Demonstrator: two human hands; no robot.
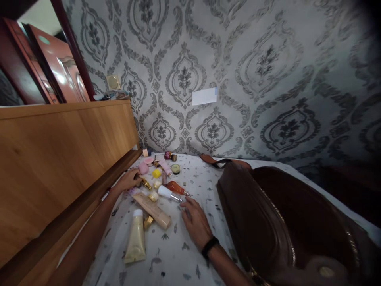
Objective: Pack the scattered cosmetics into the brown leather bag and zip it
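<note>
Right now, the white bottle (165, 192) lies on its side on a white sheet (181, 258) with little gray leaves on it. Its silver top points to the right hand (195, 222). That hand is palm down, with its fingers bent a bit and a little spread. The fingertips are right at the silver top, but I cannot tell if they touch it. A black band (210, 246) goes around that wrist.

The left hand (130, 179) is to the left of the white bottle. Its fingers curl down by a shiny gold tube (146, 183). I cannot tell if they pinch it.

Just behind the white bottle is an orange bottle (175, 187), lying down too. Farther behind it are a yellow cap (156, 173), a round green pot (175, 169), a pink tube (165, 167) and a pink puff (143, 168). In front of the white bottle is a long tan tube (153, 209). Closer still is a fat cream tube (135, 240) with a white cap. A gold lid (148, 221) sits between those two tubes.

Well to the right of the white bottle is a big brown bag (253, 214). Far to its left is a wood board (68, 151). High up behind the white bottle, white paper (204, 96) is on the gray wall (214, 63).
</note>
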